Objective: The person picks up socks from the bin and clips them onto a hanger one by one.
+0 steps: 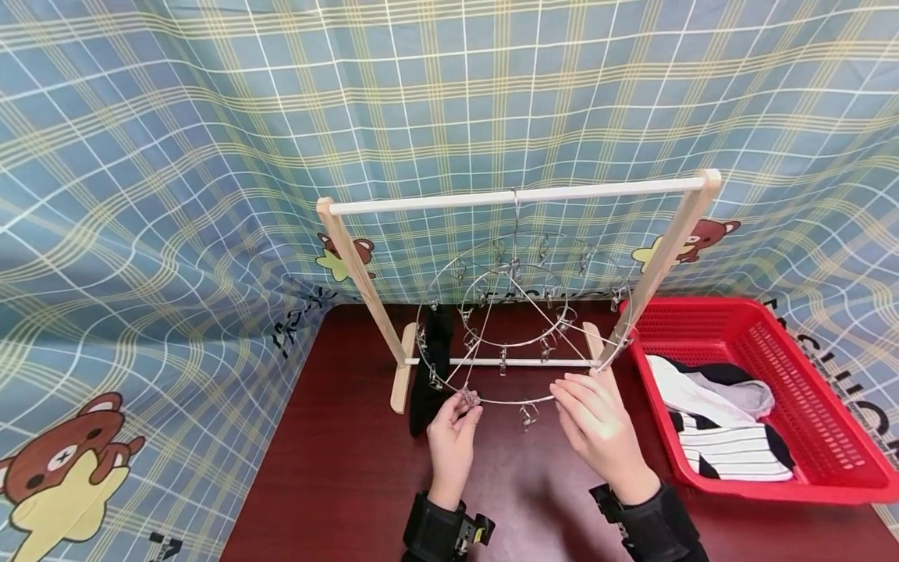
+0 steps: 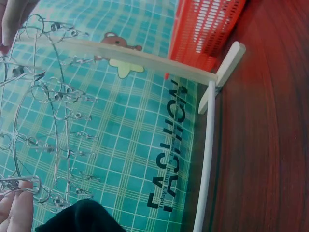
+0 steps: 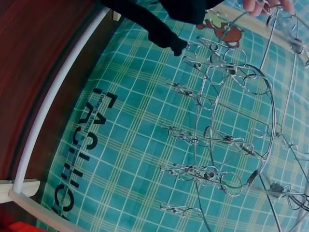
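A round metal clip hanger (image 1: 516, 343) with two rings and several dangling clips hangs from the white bar. My left hand (image 1: 453, 441) pinches a clip at the hanger's front rim, left of centre. Beside it, black socks (image 1: 427, 382) hang from clips on the left part of the rim; dark cloth (image 3: 159, 29) also shows at the top of the right wrist view. My right hand (image 1: 600, 425) is at the front right of the rim, its fingers fairly straight and close together. Whether its fingertips touch the wire is unclear. No sock is seen in either hand.
A wooden stand (image 1: 660, 261) with a white top bar (image 1: 435, 204) and lower rod frames the hanger. A red basket (image 1: 815, 367) on the right holds white, grey and black socks (image 1: 733, 449). Checked cloth (image 1: 449, 94) surrounds the dark red table (image 1: 337, 453).
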Available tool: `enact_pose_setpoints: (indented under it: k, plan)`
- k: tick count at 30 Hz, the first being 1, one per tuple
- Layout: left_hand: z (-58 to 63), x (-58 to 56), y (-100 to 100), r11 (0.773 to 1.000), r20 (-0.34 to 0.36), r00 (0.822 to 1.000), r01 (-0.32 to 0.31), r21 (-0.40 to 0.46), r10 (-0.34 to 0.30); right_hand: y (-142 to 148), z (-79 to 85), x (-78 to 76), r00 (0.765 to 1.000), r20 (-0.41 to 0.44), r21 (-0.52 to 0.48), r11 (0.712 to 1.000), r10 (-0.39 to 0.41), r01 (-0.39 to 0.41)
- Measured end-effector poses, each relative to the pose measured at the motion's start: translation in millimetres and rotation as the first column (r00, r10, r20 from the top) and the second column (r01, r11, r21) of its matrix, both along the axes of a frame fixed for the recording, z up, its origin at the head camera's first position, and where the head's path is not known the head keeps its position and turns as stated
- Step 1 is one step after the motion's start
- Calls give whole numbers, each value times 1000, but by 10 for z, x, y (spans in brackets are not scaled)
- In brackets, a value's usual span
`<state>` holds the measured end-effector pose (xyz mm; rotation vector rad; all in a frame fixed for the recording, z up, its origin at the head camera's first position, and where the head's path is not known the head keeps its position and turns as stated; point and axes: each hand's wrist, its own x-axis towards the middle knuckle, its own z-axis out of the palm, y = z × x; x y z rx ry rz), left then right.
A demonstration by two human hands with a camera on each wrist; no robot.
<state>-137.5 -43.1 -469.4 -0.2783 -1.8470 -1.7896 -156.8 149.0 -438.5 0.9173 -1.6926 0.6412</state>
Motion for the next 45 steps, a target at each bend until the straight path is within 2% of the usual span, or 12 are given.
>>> enact_pose_setpoints:
  k: [3,8,15,19,21,25,28,33,39,42,45]
  plan:
    - [-18,-10,3,999,11,999,-30,31,30,-21,-2,11,1000,-5,-4,1000,4,-4]
    - [-59,-14,-25,997,-13,998,-60,41,61,-24,26,19,1000,-11,-5,1000,-2,2]
    - [-53,-10,-49,995,-26,997,-74,65,76,63,98,39,998,-69,-38,999,-13,11]
    - [-41,-6,-49,995,-32,997,-70,68,73,231,80,34,993,-96,-104,993,-69,59]
    - [-43,-3,-51,995,-37,997,-69,70,72,355,38,22,989,-82,-134,984,-125,114]
    - [-34,1,-49,995,-42,996,-70,65,73,668,-108,2,970,-8,-137,961,-243,240]
    - [-18,2,-49,995,-39,996,-77,62,79,927,-225,17,944,69,-99,940,-322,328]
    - [1,11,-53,995,-39,996,-81,50,83,1248,-309,52,897,186,-31,911,-400,412]
    - [7,15,-56,996,-56,995,-83,18,84,1428,-216,-4,865,237,21,892,-443,451]
    - [0,15,-53,996,-53,995,-86,19,87,1515,-112,-113,853,242,62,885,-461,461]
    - [0,13,-45,996,-50,994,-93,15,94,1624,-34,-285,842,253,122,879,-477,462]
